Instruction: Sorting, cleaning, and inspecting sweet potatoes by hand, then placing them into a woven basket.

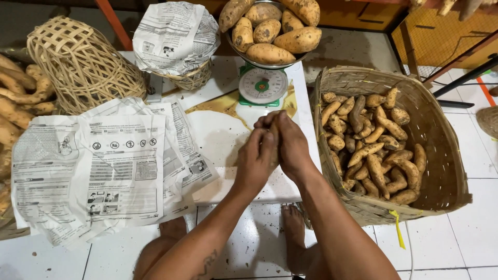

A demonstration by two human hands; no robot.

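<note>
Two hands meet over the white table (pixel 228 135) in front of me: my left hand (pixel 255 158) and my right hand (pixel 290 145) are pressed together with fingers curled, and something small may be pinched between them, but I cannot tell what, or whether either hand truly grips anything. Just beyond them stands a green kitchen scale (pixel 262 85), its pan heaped with sweet potatoes (pixel 272 28). To my right a big woven basket (pixel 441 155) holds many smaller sweet potatoes (pixel 371 150). Sheets of newspaper (pixel 104 166) lie loose to my left, near an upturned wicker basket (pixel 83 65) and a paper-lined one (pixel 176 39). I judge the heap on the scale the main risk: it is piled high, and a knock from my hands could send one rolling off. The newspaper could also slide off the table edge.
</note>
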